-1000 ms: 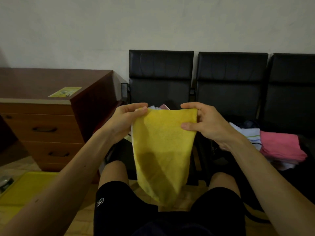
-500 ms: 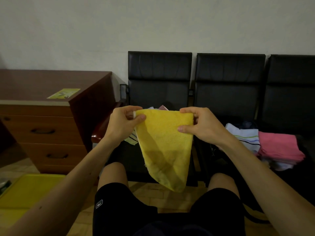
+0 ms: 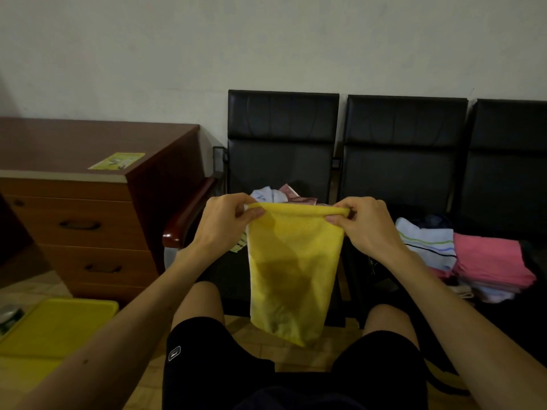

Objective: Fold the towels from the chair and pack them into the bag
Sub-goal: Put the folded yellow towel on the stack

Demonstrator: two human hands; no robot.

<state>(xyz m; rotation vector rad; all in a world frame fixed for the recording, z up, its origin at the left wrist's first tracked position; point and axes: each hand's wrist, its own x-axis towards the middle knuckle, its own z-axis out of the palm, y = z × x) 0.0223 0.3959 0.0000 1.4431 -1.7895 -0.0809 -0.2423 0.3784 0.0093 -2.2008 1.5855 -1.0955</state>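
A yellow towel (image 3: 291, 270) hangs in front of me over my knees, folded over at its top edge. My left hand (image 3: 228, 221) pinches its top left corner and my right hand (image 3: 365, 223) pinches its top right corner. Behind the towel, on the left black chair (image 3: 281, 149), lies a small heap of unfolded towels (image 3: 270, 195), white and reddish. A stack of folded towels, white striped (image 3: 426, 247) and pink (image 3: 488, 261), sits on the right, apparently in a dark bag (image 3: 381, 279) whose shape is hard to make out.
A brown wooden drawer cabinet (image 3: 83, 220) stands at the left, with a yellow leaflet (image 3: 117, 160) on top. A yellow tray (image 3: 56, 327) lies on the floor at lower left. Two more black chairs (image 3: 405, 152) line the wall to the right.
The towel hung as a narrowing point before; now it hangs squarer and longer, with its top edge stretched level between my hands, which have moved a little apart.
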